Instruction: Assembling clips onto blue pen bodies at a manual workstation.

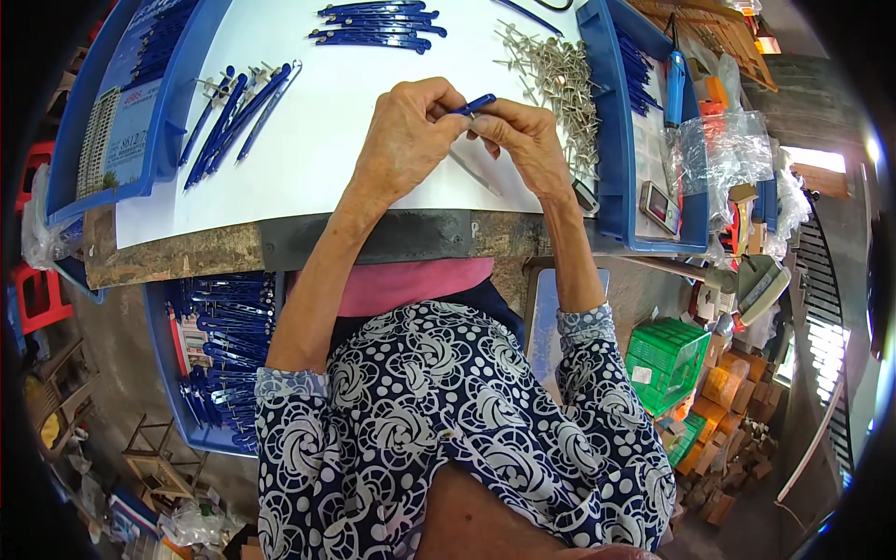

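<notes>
Over the white sheet [308, 149], my left hand [403, 140] and my right hand [525, 140] meet, both closed in a pinch. Between their fingertips is a slim blue piece [476, 103], its rounded end pointing up to the right; the fingers hide the rest. Below the fingers a thin, pale pointed strip [476, 175] shows; I cannot tell whether it is held or lies on the sheet. Beyond my hands lies a stack of slim blue pieces [373, 26]. Several more blue pieces with metal ends [238, 121] lie to the left. A heap of round-headed metal pins [565, 89] spreads to the right.
Blue trays flank the sheet at left [173, 140] and right [611, 140]. A small device with a screen [660, 207] sits in the right tray. Below the wooden table edge [187, 254], another tray holds many blue pieces [233, 345]. A green crate [665, 359] stands lower right.
</notes>
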Demonstrator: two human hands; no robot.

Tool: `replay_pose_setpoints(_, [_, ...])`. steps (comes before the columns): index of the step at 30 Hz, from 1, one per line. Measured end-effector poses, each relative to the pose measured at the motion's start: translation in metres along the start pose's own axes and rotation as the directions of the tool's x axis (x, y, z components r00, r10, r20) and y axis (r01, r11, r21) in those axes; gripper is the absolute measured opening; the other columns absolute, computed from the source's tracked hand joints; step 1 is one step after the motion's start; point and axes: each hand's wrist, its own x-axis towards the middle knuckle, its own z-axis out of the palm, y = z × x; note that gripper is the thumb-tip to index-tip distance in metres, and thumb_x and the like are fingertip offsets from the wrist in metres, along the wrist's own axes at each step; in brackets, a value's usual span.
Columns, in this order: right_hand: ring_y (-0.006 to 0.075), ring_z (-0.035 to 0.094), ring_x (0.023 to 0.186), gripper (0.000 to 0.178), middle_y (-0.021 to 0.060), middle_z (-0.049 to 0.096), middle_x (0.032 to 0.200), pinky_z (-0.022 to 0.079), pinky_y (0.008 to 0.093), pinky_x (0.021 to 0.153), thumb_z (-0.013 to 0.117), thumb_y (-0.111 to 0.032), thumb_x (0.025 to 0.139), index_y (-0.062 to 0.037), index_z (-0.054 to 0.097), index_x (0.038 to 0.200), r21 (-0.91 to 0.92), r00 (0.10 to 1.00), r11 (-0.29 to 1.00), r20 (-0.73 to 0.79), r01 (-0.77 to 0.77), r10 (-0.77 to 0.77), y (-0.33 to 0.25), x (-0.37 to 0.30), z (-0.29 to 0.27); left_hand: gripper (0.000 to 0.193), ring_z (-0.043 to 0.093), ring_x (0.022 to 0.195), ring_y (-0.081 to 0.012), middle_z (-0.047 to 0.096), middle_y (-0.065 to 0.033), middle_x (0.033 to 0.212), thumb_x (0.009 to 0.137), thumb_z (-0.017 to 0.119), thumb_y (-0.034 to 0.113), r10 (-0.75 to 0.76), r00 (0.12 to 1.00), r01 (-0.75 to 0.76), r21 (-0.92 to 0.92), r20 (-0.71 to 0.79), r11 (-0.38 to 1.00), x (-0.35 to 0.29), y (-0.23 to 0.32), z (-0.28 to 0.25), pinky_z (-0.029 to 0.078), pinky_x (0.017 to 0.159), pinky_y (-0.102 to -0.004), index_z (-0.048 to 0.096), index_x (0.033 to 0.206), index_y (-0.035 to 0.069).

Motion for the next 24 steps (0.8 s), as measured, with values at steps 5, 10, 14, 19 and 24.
replay_pose_setpoints(5, [0.006,0.046,0.052,0.016,0.0045,0.06,0.065,0.035,0.0183,0.045,0.065,-0.009,0.076,0.0015,0.064,0.088,0.01,0.998,1.0,-0.062,-0.011,0.012,0.001,0.0,0.008,0.008,0.046,0.056,-0.0037,0.056,-0.0002,0.063,0.076,0.059,0.005,-0.09,0.996,0.089,0.049,0.02,0.995,0.0,-0.004,-0.005,0.035,0.05,-0.0171,0.061,0.081,-0.001])
replay_pose_setpoints(10, [0.0054,0.045,0.052,0.016,0.0025,0.058,0.063,0.034,0.0186,0.043,0.067,-0.01,0.074,0.0006,0.063,0.086,-0.033,0.996,0.999,-0.093,0.002,-0.005,0.0,0.0,0.017,0.008,0.049,0.055,-0.0067,0.057,-0.0035,0.063,0.074,0.058,0.004,-0.015,1.0,0.016,0.033,-0.008,0.999,-0.003,-0.006,-0.007,0.039,0.05,-0.0202,0.06,0.078,-0.002])
replay_pose_setpoints(14, [0.0055,0.045,0.052,0.02,0.0019,0.058,0.066,0.035,0.0188,0.045,0.067,-0.011,0.074,0.0001,0.061,0.089,-0.069,0.997,0.997,-0.07,0.027,-0.032,-0.001,0.003,0.015,0.008,0.052,0.055,-0.0096,0.058,-0.0064,0.062,0.072,0.057,0.003,0.031,0.999,-0.032,-0.021,-0.028,0.999,-0.003,-0.006,-0.008,0.043,0.052,-0.0237,0.059,0.075,-0.004])
replay_pose_setpoints(19, [0.0065,0.046,0.053,0.023,0.0033,0.058,0.067,0.036,0.0187,0.047,0.067,-0.012,0.075,0.0006,0.061,0.094,0.112,1.0,0.993,0.002,-0.021,0.021,-0.007,0.001,0.016,0.008,0.052,0.062,-0.0056,0.059,-0.0026,0.068,0.076,0.057,0.002,-0.012,0.999,0.013,-0.011,0.052,1.0,-0.003,-0.003,-0.011,0.042,0.057,-0.0182,0.059,0.082,-0.002])
replay_pose_setpoints(24, [0.0054,0.047,0.053,0.024,0.0032,0.057,0.063,0.036,0.0177,0.044,0.066,-0.009,0.074,0.0005,0.061,0.095,0.159,0.999,0.987,0.027,-0.041,0.037,0.0,0.001,0.009,0.007,0.054,0.064,-0.0066,0.059,-0.0033,0.069,0.076,0.057,0.002,-0.013,0.998,0.013,0.0,0.065,1.0,-0.002,-0.005,-0.01,0.043,0.06,-0.0189,0.059,0.082,-0.002])
